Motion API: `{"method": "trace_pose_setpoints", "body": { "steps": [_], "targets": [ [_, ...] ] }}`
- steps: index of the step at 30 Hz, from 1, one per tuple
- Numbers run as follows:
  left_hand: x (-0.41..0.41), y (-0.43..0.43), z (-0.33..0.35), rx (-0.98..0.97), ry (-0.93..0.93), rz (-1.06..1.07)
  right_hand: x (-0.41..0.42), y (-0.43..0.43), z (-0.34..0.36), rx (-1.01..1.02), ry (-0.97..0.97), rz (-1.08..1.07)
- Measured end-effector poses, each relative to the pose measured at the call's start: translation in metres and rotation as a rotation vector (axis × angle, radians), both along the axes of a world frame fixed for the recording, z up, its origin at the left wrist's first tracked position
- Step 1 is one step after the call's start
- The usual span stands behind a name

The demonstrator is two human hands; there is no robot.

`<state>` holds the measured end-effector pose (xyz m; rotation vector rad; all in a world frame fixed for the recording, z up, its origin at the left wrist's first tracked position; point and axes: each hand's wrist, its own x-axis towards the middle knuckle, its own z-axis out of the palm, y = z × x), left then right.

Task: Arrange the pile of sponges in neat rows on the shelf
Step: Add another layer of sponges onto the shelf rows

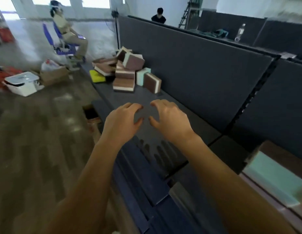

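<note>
A loose pile of sponges (128,71), brown scouring faces on white or mint foam, lies at the far end of the dark grey shelf (146,98). One yellow sponge (96,76) lies flat at the pile's left edge. My left hand (121,122) and my right hand (168,119) hover side by side over bare shelf surface, well short of the pile. Their fingers are loosely curled and hold nothing. At the lower right, blurred sponges (273,176) with a mint face stand close to the camera.
A dark grey back panel (197,56) runs along the shelf's right side. On the floor to the left are a white lidded bin (21,83) and a cardboard box (54,73). A person sits on a purple chair (62,43); another person (158,15) is behind the panel.
</note>
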<state>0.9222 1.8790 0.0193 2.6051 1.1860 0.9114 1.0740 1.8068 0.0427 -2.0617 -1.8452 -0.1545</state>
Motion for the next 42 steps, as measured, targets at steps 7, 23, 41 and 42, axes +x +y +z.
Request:
{"method": "trace_pose_setpoints", "body": {
  "steps": [7, 23, 41, 42],
  "targets": [
    [-0.011, 0.081, 0.001, 0.015, 0.025, 0.029, -0.011, 0.068, -0.004, -0.028, -0.032, -0.008],
    [-0.014, 0.284, 0.002, 0.046, 0.03, -0.173, -0.014, 0.286, 0.003, 0.118, 0.018, -0.191],
    [-0.001, 0.35, -0.019, 0.048, 0.077, -0.231, 0.052, 0.396, 0.007, 0.026, -0.067, -0.229],
    [0.003, 0.351, -0.02, 0.048, 0.076, -0.231, 0.051, 0.391, 0.008, 0.087, -0.074, -0.234]
  ]
}}
